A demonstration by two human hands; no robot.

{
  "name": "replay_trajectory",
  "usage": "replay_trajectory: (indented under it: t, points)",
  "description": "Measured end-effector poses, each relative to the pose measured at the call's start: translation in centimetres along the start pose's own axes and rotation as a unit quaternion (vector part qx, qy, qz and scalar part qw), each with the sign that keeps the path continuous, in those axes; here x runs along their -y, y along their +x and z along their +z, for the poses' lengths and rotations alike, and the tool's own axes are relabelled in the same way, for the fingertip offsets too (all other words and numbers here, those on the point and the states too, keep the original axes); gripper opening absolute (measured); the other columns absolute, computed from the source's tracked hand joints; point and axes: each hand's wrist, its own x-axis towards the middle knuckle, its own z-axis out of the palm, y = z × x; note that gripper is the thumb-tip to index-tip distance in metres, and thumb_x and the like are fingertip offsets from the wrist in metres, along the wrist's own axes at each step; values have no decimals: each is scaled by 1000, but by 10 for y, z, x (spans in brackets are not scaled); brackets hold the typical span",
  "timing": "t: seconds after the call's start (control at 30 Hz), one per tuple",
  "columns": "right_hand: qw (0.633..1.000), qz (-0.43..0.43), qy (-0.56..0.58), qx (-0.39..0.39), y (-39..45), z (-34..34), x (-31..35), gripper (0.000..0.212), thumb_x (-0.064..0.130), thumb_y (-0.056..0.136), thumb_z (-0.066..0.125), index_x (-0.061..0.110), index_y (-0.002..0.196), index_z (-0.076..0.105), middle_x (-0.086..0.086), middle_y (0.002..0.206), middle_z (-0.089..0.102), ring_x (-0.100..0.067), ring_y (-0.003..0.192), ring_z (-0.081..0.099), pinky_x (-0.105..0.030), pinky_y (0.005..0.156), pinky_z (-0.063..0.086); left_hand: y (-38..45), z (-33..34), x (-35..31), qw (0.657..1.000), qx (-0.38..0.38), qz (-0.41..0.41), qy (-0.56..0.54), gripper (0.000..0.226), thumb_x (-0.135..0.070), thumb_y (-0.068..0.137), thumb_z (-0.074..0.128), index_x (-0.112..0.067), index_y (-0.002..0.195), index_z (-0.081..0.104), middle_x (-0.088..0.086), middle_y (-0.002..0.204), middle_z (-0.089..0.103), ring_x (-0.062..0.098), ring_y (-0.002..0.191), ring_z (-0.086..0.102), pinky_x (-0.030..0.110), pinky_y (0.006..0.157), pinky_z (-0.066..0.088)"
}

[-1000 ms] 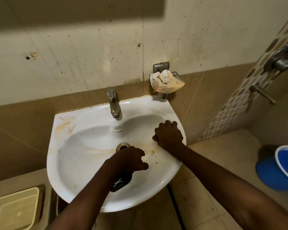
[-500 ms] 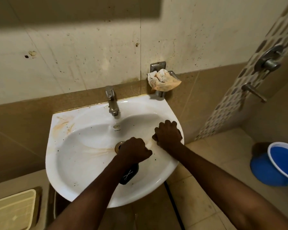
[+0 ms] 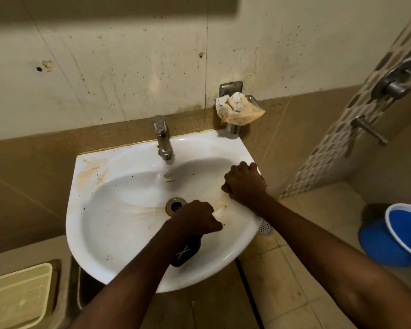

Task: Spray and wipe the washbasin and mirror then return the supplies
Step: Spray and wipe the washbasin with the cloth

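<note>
Scrubbing of the washbasin (image 3: 119,210) is judged to be in progress, with the mirror not yet reached. The left hand (image 3: 195,218) is clamped around a dark spray bottle (image 3: 185,252), held nozzle-down over the bowl just beside the drain (image 3: 175,205); the bottle body projects toward the person from under the fist. The right hand (image 3: 243,182) is curled and pressed on the basin's right rim, well apart from the left; a small brown edge, possibly a scrubber or cloth, is seen at its thumb side, but what is gripped cannot be told for certain.

Risks noted:
- Spray may be misdirected, since the nozzle is covered by the left fist and its aim cannot be confirmed.
- The rust-coloured streaks left of the left hand and the orange stain at the far-left rim may be missed if wiping is kept to the right-hand side.
- The right hand may slip off the wet, curved rim under pressure.

Obscured items: the nozzle and trigger are hidden. The mirror is cut off above; only a dark band is seen at the top edge. A stained rag (image 3: 237,108) is draped on a wall holder beyond the right hand. The tap (image 3: 163,138) stands beyond both hands.
</note>
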Motion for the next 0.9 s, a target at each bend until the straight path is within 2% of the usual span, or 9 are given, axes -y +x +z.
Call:
replay_trajectory:
  t: [0.1, 0.2, 0.3, 0.5, 0.6, 0.67, 0.73, 0.83, 0.9]
  points:
    - [995, -59, -76, -28, 15, 7, -3, 18, 33, 78, 62, 18, 86, 67, -5, 89, 65, -29, 85, 59, -37, 73, 42, 2, 6, 3, 1000, -10, -21, 1, 31, -44, 83, 56, -13, 78, 56, 8, 90, 67, 13, 69, 50, 25, 61, 37]
    - [987, -99, -106, -67, 27, 7, -4, 25, 34, 87, 49, 20, 95, 68, -4, 101, 66, -27, 95, 61, -38, 80, 47, 1, 10, 4, 999, -36, -32, -1, 33, -43, 82, 56, -10, 82, 60, 6, 87, 68, 14, 70, 53, 25, 63, 42]
    - [994, -96, -39, -39, 24, 7, -1, 32, 36, 91, 44, 15, 106, 63, -9, 112, 61, -32, 106, 53, -42, 90, 40, 0, 8, 3, 998, -64, -18, 5, 31, -41, 81, 57, -12, 71, 58, 5, 77, 66, 19, 78, 63, 27, 66, 47]
    - [990, -57, 95, 87, -27, 17, 6, 47, 61, 78, 46, 22, 93, 66, -1, 91, 60, -27, 95, 50, -43, 83, 32, -8, -9, 5, 987, 143, 14, -70, 16, -35, 81, 64, -22, 90, 61, 5, 101, 70, 20, 91, 64, 32, 82, 50]
    - [997, -8, 69, 39, -16, 5, 3, 42, 53, 79, 51, 17, 96, 66, -4, 96, 60, -29, 96, 49, -42, 85, 32, -13, -14, 5, 983, 164, -17, -84, 35, -35, 81, 65, -17, 110, 62, 5, 101, 72, 16, 85, 65, 26, 77, 50]
    - [999, 19, 23, 12, -7, -3, 0, 36, 46, 80, 56, 15, 96, 66, -5, 96, 60, -29, 95, 50, -41, 83, 35, -15, -16, 3, 984, 164, -7, -64, 39, -38, 82, 63, -15, 113, 62, 5, 106, 70, 17, 91, 64, 26, 79, 48]
    - [999, 27, 19, 25, -12, -6, 1, 35, 45, 78, 58, 16, 95, 65, -5, 95, 59, -29, 95, 50, -41, 82, 35, -18, -18, 1, 987, 154, 1, -49, 38, -39, 82, 62, -14, 111, 64, 5, 107, 68, 19, 95, 64, 25, 77, 48]
    - [995, 20, 83, 56, -40, -1, 16, 43, 55, 78, 50, 19, 94, 67, -4, 95, 60, -30, 98, 49, -43, 85, 32, -23, -21, 4, 990, 128, -2, -50, 33, -38, 80, 63, -14, 103, 67, 4, 94, 73, 11, 76, 64, 18, 61, 45]
    - [986, 8, 133, 105, -57, -2, 29, 47, 63, 72, 50, 24, 94, 66, 0, 94, 60, -28, 98, 49, -42, 82, 31, -27, -21, 6, 991, 128, 5, -31, 33, -38, 81, 62, -13, 103, 67, 5, 96, 73, 14, 80, 65, 23, 67, 48]
